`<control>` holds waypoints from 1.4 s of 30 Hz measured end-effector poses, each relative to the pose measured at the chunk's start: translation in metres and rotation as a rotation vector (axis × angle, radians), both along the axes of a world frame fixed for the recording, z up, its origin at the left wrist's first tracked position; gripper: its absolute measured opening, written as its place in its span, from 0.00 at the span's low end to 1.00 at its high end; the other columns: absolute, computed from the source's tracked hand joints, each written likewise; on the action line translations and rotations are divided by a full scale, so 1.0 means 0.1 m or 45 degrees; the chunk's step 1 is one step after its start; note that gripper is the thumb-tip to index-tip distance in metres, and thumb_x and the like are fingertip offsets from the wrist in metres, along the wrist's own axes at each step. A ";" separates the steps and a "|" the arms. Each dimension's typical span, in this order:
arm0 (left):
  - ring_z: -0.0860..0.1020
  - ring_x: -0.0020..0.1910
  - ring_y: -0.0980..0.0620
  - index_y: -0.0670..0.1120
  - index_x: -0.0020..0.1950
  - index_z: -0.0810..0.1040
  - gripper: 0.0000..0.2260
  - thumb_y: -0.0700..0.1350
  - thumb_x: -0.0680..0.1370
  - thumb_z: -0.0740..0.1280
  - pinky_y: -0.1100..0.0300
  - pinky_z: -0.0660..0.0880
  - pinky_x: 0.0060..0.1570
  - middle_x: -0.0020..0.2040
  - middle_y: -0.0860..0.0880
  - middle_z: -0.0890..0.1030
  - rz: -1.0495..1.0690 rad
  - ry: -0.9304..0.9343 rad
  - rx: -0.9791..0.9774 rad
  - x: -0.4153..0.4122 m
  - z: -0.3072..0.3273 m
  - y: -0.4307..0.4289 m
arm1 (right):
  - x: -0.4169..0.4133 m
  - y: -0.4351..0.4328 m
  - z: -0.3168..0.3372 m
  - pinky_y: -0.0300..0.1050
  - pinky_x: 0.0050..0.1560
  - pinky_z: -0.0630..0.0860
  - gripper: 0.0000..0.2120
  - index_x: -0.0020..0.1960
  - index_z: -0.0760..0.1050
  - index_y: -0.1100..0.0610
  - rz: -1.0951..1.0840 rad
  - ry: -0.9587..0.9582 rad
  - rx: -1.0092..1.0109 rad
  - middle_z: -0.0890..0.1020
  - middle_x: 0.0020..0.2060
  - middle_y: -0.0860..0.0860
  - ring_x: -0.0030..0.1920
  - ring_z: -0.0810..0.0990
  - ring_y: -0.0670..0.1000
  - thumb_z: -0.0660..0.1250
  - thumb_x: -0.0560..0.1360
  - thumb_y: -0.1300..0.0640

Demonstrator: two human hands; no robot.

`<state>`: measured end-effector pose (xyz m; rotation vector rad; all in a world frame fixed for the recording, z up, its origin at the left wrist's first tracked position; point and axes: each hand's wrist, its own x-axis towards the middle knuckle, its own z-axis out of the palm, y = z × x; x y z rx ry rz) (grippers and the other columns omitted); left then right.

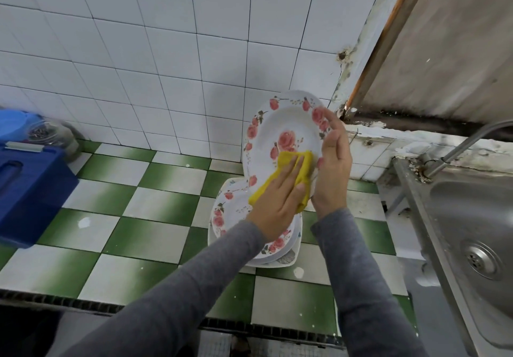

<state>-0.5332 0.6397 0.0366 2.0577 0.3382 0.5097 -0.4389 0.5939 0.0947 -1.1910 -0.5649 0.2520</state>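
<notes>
Holds the flowered plate [280, 126] up on edge, clear above the stack of plates [230, 212] on the green-and-white tiled bench [138, 231], with the face turned left and toward the near side. Clasps the plate's right rim with the right grip [334, 167], fingers curled over the far-right edge. Presses the yellow cloth [284, 159] flat against the lower right of the plate's face with the left grip [273, 209], fingers straight and laid on the cloth, not curled round it. Sets the cloth just left of the right grip, near enough almost to touch, and so leaves the upper and left parts of the face uncovered, up and to the far left of the cloth. Shows the plate's long axis, as seen from the head view, running from low and near to high and far, leaning a little right at the top. Probably calls next for a sweep of the left grip along that axis toward the far rim, with the right grip as the only support. Has the left grip nearer the stack below and the right grip nearer the steel sink [472, 217] and tap [466, 142] on the right. Risks tipping the plate out of a one-sided hold under too hard a push
</notes>
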 end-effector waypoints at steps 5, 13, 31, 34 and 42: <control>0.40 0.76 0.68 0.55 0.76 0.43 0.21 0.48 0.85 0.47 0.52 0.43 0.80 0.76 0.65 0.43 0.046 -0.217 -0.091 0.13 0.27 -0.08 | -0.19 0.00 -0.04 0.59 0.74 0.66 0.16 0.66 0.75 0.48 0.157 0.062 0.041 0.77 0.68 0.49 0.71 0.73 0.51 0.52 0.85 0.52; 0.35 0.78 0.54 0.40 0.81 0.46 0.31 0.56 0.82 0.42 0.46 0.36 0.78 0.80 0.47 0.40 0.415 -0.212 0.160 0.34 0.44 0.39 | -0.44 -0.05 -0.05 0.62 0.74 0.66 0.18 0.65 0.78 0.39 0.314 0.117 0.020 0.74 0.72 0.50 0.74 0.70 0.53 0.63 0.77 0.40; 0.38 0.80 0.49 0.46 0.80 0.44 0.25 0.50 0.84 0.45 0.46 0.39 0.78 0.81 0.45 0.42 0.238 -0.205 0.416 0.12 0.20 0.34 | -0.38 -0.06 -0.06 0.59 0.75 0.65 0.18 0.69 0.74 0.43 0.323 0.085 -0.032 0.73 0.73 0.47 0.74 0.69 0.49 0.58 0.81 0.43; 0.40 0.80 0.46 0.42 0.81 0.47 0.26 0.51 0.84 0.44 0.43 0.40 0.78 0.82 0.42 0.44 0.303 -0.170 0.477 0.18 0.23 0.47 | -0.38 -0.09 -0.08 0.58 0.74 0.67 0.20 0.69 0.74 0.40 0.353 0.113 -0.041 0.72 0.73 0.46 0.74 0.69 0.48 0.60 0.78 0.39; 0.40 0.79 0.58 0.53 0.81 0.46 0.24 0.50 0.85 0.47 0.43 0.45 0.79 0.81 0.55 0.42 0.104 -0.131 0.176 0.13 0.23 0.07 | -0.24 0.01 -0.13 0.62 0.73 0.67 0.16 0.65 0.77 0.43 0.152 0.150 0.019 0.76 0.70 0.48 0.72 0.72 0.52 0.56 0.83 0.47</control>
